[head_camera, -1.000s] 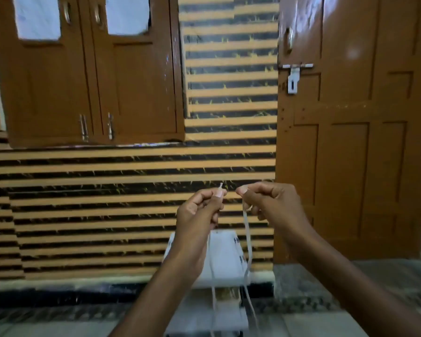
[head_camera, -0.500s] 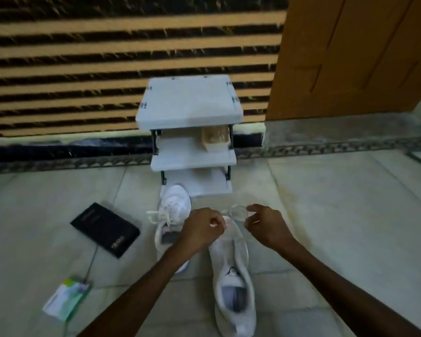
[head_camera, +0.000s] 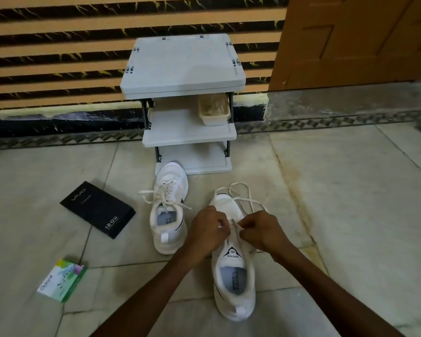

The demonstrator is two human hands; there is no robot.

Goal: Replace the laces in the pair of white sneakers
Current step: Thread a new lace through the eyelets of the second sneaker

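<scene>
Pale floor tiles (head_camera: 350, 215) carry two white sneakers, side by side and toes toward the wall. On the near sneaker (head_camera: 233, 283), in the lower middle of the view, both hands meet above the tongue. The left hand (head_camera: 208, 229) has its fingers curled tight, the tips pinching the lace (head_camera: 243, 193) at the eyelet rows. The right hand (head_camera: 263, 231) is curled the same way, thumb and forefinger nipping the same lace just beside the left. The hands are nearly touching, with a short strand stretched between them. Beyond the fingers the lace runs loose, looping and crossing itself over the toe and onto the tile. How many eyelets it passes through is hidden by the hands. The far sneaker (head_camera: 168, 215) sits just left and a little farther off, apart from the near one. It is laced up the front with its own threaded lace (head_camera: 164, 190), whose untied ends splay to both sides. Left of it lies one black box (head_camera: 97, 210), flat on the tile, and nearer the camera one green-and-white box (head_camera: 61, 279). Behind the shoes one grey rack (head_camera: 182, 64) with three shelves stands against the striped wall (head_camera: 58, 57). A single beige tub (head_camera: 214, 110) sits on its middle shelf. One brown door (head_camera: 350, 40) fills the upper right.
</scene>
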